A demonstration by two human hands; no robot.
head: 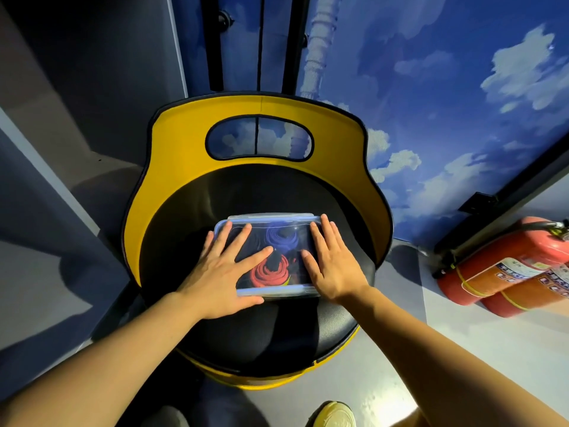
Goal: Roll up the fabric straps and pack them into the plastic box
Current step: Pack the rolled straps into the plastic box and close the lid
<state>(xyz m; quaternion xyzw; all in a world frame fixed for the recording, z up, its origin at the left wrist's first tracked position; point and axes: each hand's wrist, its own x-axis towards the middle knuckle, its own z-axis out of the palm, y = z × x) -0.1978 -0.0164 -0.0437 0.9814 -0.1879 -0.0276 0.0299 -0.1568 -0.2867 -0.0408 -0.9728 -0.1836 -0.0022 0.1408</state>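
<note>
A clear plastic box (271, 216) with a pale blue rim lies on the black seat of a yellow chair (261, 328). Its transparent lid is on top. Through the lid I see a rolled red strap (271, 274) near the front and a rolled blue strap (281, 235) behind it. My left hand (223, 272) lies flat on the left half of the lid, fingers spread. My right hand (331, 261) lies flat on the right half, fingers extended. Neither hand grips anything.
The chair's yellow backrest (260, 118) rises behind the box, with a handle cut-out. Two red fire extinguishers (508, 269) lie on the floor at the right by a sky-painted wall. My shoe (334, 416) shows at the bottom.
</note>
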